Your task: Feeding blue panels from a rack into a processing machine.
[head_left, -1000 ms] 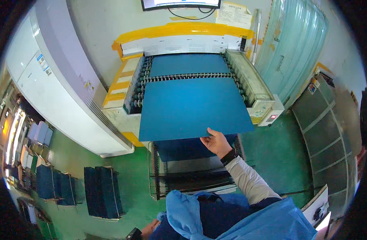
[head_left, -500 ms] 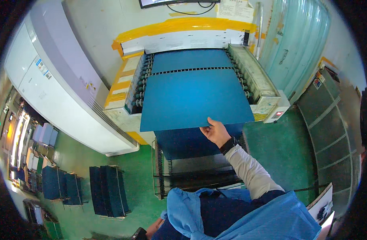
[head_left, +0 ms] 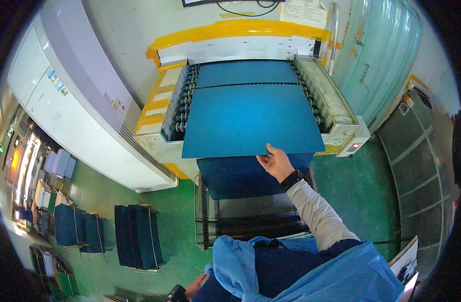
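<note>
A flat blue panel (head_left: pixel 250 121) lies on the roller conveyor, its near edge sticking out past the machine's front. My right hand (head_left: pixel 276 163) pinches that edge right of its middle, thumb on top and fingers underneath. Directly ahead of it, a second blue panel (head_left: pixel 245 73) lies deeper in the conveyor, with a thin gap between the two. Below the held edge, dark blue panels (head_left: pixel 250 181) stand in a wire rack (head_left: pixel 204 221). At the bottom, my left hand (head_left: pixel 194 287) hangs low beside a black object (head_left: pixel 177 293); its fingers are mostly hidden.
Rollers (head_left: pixel 182 113) line both sides of the conveyor, inside pale side rails (head_left: pixel 328 95). A tall white cabinet unit (head_left: pixel 79 116) stands at left. Racks of dark panels (head_left: pixel 137 236) sit on the green floor (head_left: pixel 182 201). A grey mesh panel (head_left: pixel 416 161) leans at right.
The near panel has slid farther into the machine, and the gap to the panel ahead has narrowed. My right hand has gone forward with its edge. The whole view has shifted slightly.
</note>
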`<state>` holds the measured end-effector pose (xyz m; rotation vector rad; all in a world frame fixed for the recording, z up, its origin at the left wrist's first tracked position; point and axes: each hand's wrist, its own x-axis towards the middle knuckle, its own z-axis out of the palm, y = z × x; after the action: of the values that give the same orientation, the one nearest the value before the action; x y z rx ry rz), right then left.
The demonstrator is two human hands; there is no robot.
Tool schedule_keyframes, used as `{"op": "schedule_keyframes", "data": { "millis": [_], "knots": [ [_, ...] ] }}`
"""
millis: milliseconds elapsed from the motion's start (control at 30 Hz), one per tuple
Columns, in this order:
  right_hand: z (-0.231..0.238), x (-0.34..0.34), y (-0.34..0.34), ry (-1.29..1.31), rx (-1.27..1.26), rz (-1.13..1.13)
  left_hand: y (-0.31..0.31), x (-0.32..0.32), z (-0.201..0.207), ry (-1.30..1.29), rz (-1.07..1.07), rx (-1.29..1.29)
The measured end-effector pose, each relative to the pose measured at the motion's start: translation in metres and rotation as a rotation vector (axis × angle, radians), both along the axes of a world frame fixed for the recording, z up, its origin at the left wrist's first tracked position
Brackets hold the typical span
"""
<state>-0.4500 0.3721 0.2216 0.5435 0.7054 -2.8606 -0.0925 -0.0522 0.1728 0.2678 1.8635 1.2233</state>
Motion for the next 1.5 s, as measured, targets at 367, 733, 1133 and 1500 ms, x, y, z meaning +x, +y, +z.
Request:
{"op": "schedule_keyframes", "data": {
  "millis": [367,733,1133,1500],
  "knots": [
    [-0.004,-0.009,0.002,0.005,0.010,0.001,0.000,0.001,0.000,-0.009,0.008,-0.001],
    [-0.003,-0.014,0.003,0.035,0.008,0.001,0.003,-0.002,0.000,-0.019,0.014,0.009],
    [-0.015,-0.030,0.009,-0.015,0.025,0.022,0.005,-0.001,0.001,-0.025,0.037,0.015],
    [-0.019,-0.032,0.011,0.016,0.095,0.055,0.013,0.008,0.018,-0.024,0.132,0.069]
  ]
}}
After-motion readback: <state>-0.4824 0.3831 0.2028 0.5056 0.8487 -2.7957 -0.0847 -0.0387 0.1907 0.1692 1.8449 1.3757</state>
